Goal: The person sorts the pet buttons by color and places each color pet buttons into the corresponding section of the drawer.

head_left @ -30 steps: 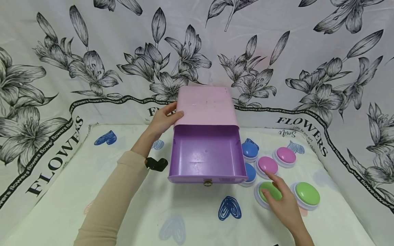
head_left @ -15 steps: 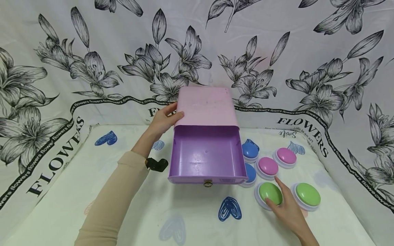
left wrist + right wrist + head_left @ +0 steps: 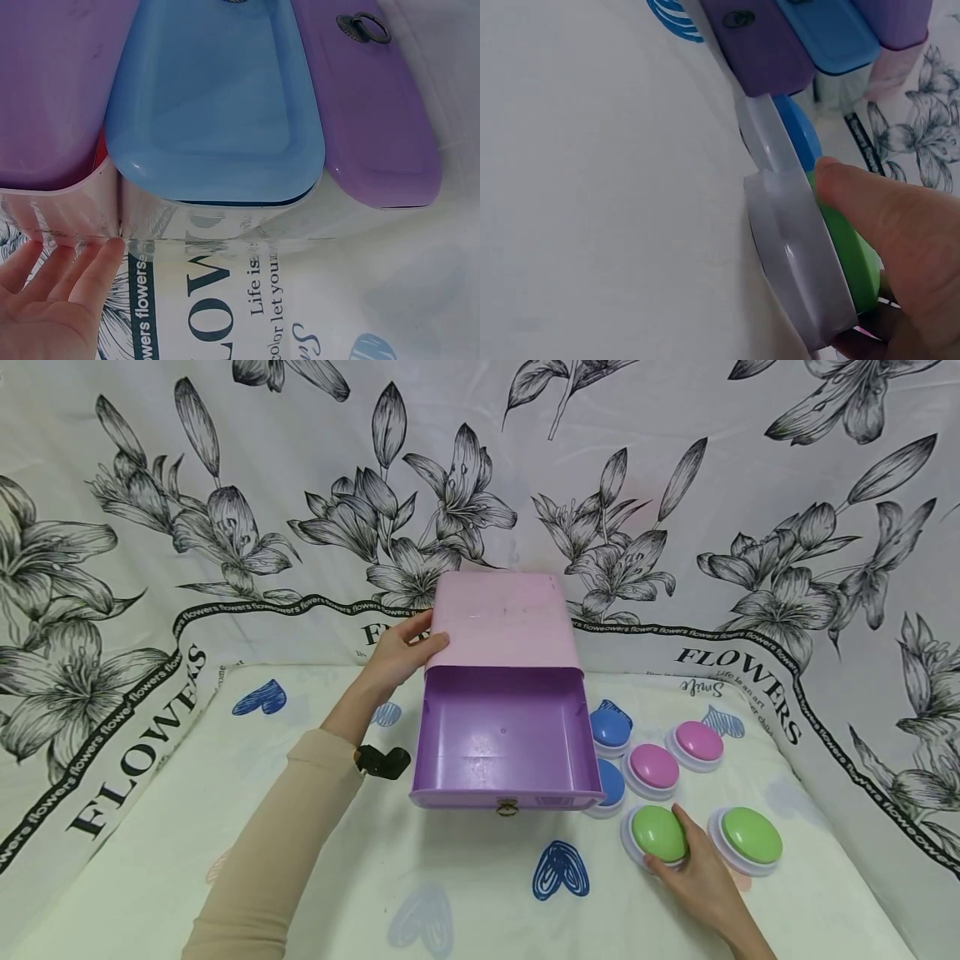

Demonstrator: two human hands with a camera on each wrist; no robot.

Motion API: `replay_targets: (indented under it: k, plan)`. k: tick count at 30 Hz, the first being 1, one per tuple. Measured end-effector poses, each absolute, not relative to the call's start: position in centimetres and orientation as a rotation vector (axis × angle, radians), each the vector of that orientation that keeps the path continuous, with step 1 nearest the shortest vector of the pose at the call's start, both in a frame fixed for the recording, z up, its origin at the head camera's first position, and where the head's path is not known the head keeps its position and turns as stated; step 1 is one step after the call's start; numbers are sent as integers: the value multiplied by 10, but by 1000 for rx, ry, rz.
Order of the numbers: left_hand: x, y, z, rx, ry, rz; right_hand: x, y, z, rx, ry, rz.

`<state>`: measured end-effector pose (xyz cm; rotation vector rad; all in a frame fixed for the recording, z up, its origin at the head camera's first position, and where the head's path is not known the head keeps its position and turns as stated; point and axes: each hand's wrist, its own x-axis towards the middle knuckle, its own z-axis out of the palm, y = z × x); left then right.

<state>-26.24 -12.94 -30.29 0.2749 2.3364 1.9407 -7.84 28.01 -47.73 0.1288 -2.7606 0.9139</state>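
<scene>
A small drawer cabinet [image 3: 502,618] with a pale pink top stands in the middle, its purple top drawer [image 3: 502,739] pulled out, with nothing visible inside. My left hand [image 3: 401,656] rests on the cabinet's left side, thumb near the top's front corner; the left wrist view shows straight fingers [image 3: 94,274] against the side wall. My right hand [image 3: 701,877] grips the nearer-left green buzzer button [image 3: 660,833], a domed button on a round white base. In the right wrist view my thumb [image 3: 855,191] presses along the green dome, while the other fingers are partly hidden at its far side.
Right of the cabinet sit a second green button [image 3: 752,835], two pink buttons [image 3: 654,766] and two blue buttons [image 3: 610,727], one partly behind the drawer. A closed blue drawer [image 3: 217,97] and a lower purple drawer [image 3: 375,105] lie below the open one. A floral cloth [image 3: 630,410] hangs behind.
My right hand has moved from above the pink and green buttons down onto the left green button, thumb and fingers closing about its sides. The left hand and cabinet have stayed put.
</scene>
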Motion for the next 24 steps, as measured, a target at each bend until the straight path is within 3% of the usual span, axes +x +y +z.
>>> replay_targets:
  k: [24]
  plan:
    - [-263,-130,-303,283,2336,1948,-80,280,-472,76,-2768,904]
